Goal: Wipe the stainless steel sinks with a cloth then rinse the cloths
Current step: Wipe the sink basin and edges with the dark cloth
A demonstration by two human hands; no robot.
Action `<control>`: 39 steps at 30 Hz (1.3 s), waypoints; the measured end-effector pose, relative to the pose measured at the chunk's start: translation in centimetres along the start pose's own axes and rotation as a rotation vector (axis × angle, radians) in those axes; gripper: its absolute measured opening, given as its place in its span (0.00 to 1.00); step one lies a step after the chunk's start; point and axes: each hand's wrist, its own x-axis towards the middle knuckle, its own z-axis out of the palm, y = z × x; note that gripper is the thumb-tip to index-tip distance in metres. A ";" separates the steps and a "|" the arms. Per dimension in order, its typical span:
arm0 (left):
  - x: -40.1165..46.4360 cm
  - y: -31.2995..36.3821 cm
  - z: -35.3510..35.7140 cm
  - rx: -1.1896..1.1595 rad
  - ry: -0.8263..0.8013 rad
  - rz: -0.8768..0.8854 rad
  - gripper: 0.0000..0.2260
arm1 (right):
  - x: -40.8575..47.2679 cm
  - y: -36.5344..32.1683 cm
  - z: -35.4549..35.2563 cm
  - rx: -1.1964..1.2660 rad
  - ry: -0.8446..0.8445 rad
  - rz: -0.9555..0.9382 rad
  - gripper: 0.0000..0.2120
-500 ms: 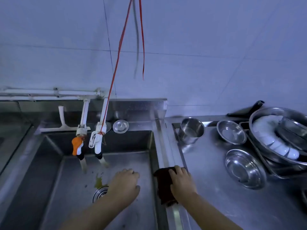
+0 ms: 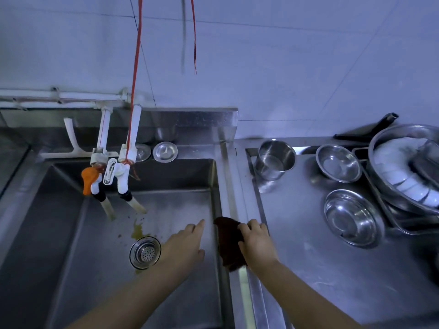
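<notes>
We are leaning over the stainless steel sink (image 2: 59, 233), whose basin is holding a round drain strainer (image 2: 145, 252) and a yellowish smear (image 2: 138, 231) just behind it. Two taps (image 2: 111, 179) are hanging over the back wall, one with an orange handle (image 2: 88, 181), and two small round lids (image 2: 165, 151) are lying on the ledge behind. Our left hand (image 2: 184, 248) is reaching empty into the basin, fingers spread and flat. Our right hand (image 2: 257, 243) is pressing the dark cloth (image 2: 229, 243), which is draping over the sink's right rim. On the counter (image 2: 308, 281) we are counting one steel cup (image 2: 276, 160) and two empty steel bowls (image 2: 338, 166), then one large basin (image 2: 384, 186) holding stacked white dishes (image 2: 401, 184).
</notes>
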 end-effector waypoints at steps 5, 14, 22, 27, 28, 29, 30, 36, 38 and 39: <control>-0.6 0.8 0.7 -0.103 0.026 0.037 0.31 | -1.1 -1.2 0.4 0.210 0.057 -0.063 0.12; -2.0 -5.2 3.0 -0.056 0.066 0.216 0.13 | -3.0 -7.2 3.2 0.235 -0.004 -0.292 0.17; -4.3 -10.8 9.9 -0.234 -0.128 -0.051 0.06 | -2.4 -11.4 10.3 -0.068 -0.386 -0.351 0.17; -3.2 -12.2 14.9 -0.287 -0.295 -0.077 0.09 | -2.0 -11.2 14.1 -0.054 -0.581 -0.193 0.20; -2.8 -12.2 15.7 -0.307 -0.291 -0.080 0.09 | -1.6 -11.0 14.6 -0.055 -0.608 -0.146 0.20; -2.3 -12.2 16.3 -0.322 -0.278 -0.083 0.09 | -1.2 -10.8 15.1 -0.060 -0.630 -0.097 0.19; -1.8 -12.1 16.6 -0.334 -0.259 -0.088 0.08 | -0.8 -10.6 15.5 -0.068 -0.633 -0.048 0.19; -0.3 -14.1 16.1 -0.369 -0.088 -0.187 0.27 | 0.2 -10.6 17.0 -0.266 -0.247 -0.078 0.23; -0.7 -15.6 15.9 -0.328 -0.087 -0.206 0.26 | 0.1 -11.0 18.0 -0.205 -0.196 -0.146 0.21; -1.0 -16.5 15.8 -0.285 -0.100 -0.209 0.25 | 0.0 -11.2 18.8 -0.153 -0.226 -0.160 0.20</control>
